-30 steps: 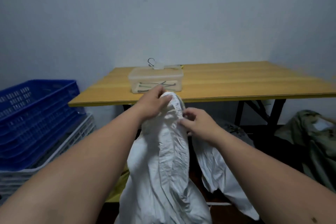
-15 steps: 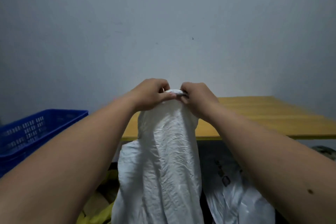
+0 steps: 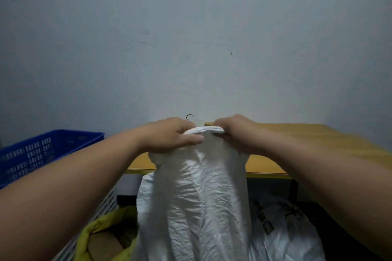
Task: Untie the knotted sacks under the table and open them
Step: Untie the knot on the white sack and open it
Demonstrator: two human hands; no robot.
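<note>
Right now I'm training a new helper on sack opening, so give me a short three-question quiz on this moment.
1. True or false: both hands grip the top edge of the white sack.
2. Which colour is the crate to the person's left: A red, B blue, C green?
3. Fill in: the sack's top is held up in front of the ______ table.

Key
1. True: the left hand and right hand each pinch the bunched rim, a little apart.
2. B: the blue crate.
3. Yellow: the yellow table stands behind the sack; a second printed white sack lies beneath it.
</note>
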